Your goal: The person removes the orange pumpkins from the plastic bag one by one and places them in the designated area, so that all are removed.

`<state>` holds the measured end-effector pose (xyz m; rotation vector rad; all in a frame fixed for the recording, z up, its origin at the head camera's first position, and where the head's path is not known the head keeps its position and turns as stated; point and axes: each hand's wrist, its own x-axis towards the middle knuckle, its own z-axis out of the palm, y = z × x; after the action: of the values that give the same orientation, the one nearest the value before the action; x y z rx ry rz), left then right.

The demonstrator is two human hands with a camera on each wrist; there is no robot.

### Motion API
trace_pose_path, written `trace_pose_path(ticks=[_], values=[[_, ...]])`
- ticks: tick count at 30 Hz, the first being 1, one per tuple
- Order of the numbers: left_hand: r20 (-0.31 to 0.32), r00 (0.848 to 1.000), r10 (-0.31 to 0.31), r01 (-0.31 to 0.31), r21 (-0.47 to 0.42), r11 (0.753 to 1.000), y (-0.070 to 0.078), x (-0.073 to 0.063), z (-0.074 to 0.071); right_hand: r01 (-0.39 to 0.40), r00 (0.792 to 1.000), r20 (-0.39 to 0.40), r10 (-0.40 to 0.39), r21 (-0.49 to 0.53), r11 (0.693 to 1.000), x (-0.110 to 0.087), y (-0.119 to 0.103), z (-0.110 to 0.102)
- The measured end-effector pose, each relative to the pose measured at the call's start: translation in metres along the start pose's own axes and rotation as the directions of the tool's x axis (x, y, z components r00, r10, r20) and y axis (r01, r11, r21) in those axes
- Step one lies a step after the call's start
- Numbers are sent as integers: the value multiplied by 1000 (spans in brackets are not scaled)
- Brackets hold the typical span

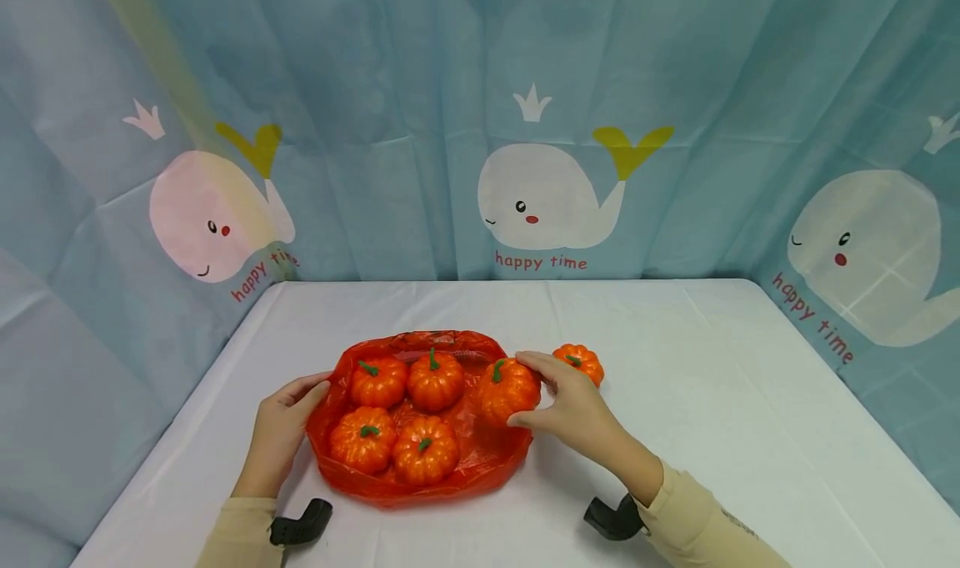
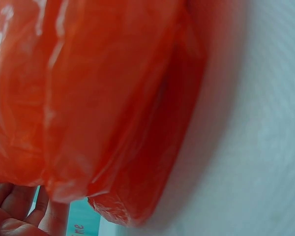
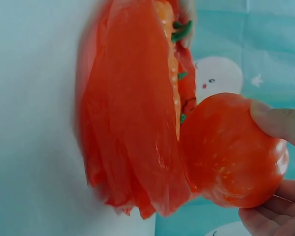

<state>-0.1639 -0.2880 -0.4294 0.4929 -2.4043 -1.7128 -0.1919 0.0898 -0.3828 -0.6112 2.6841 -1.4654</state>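
An orange toy pumpkin [image 1: 509, 394] with a green stem is gripped by my right hand [image 1: 581, 414], thumb on its near side and fingers on its far side. It is held at the right rim of an open red plastic bag [image 1: 405, 495]. My left hand [image 1: 279, 430] pinches the bag's left rim; in the left wrist view its fingers show below the bag's wall [image 2: 113, 98]. Inside the bag sit several similar pumpkins [image 1: 425, 451], stems up. In the right wrist view the held pumpkin [image 3: 231, 152] overlaps the bag's edge.
Another orange pumpkin [image 1: 588, 363] lies on the white table [image 1: 712, 418], just behind my right hand and partly hidden by it. A blue curtain [image 1: 390, 201] with printed whales hangs behind the table and along both sides.
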Motion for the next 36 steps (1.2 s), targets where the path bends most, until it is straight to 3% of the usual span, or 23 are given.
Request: trace_pose_path(ticks=[7,15,28,36], values=[[-7,1000,-18,18,24,1000,-2,0,-3,19,999,-50,-20,-9,1000,-8,2,-12],[-10,1000,1,-1,12,1000,-4,-1,-2,-8,994,-112,12,37,999,-18,9,-31],[-3,1000,-17,17,3,1000,-2,-1,-1,51,965,-257,-42,30,998,-36,19,-66],[6,1000,-11,11,-13,1000,0,0,0,-28,949,-314,28,4,1000,-42,31,-84]])
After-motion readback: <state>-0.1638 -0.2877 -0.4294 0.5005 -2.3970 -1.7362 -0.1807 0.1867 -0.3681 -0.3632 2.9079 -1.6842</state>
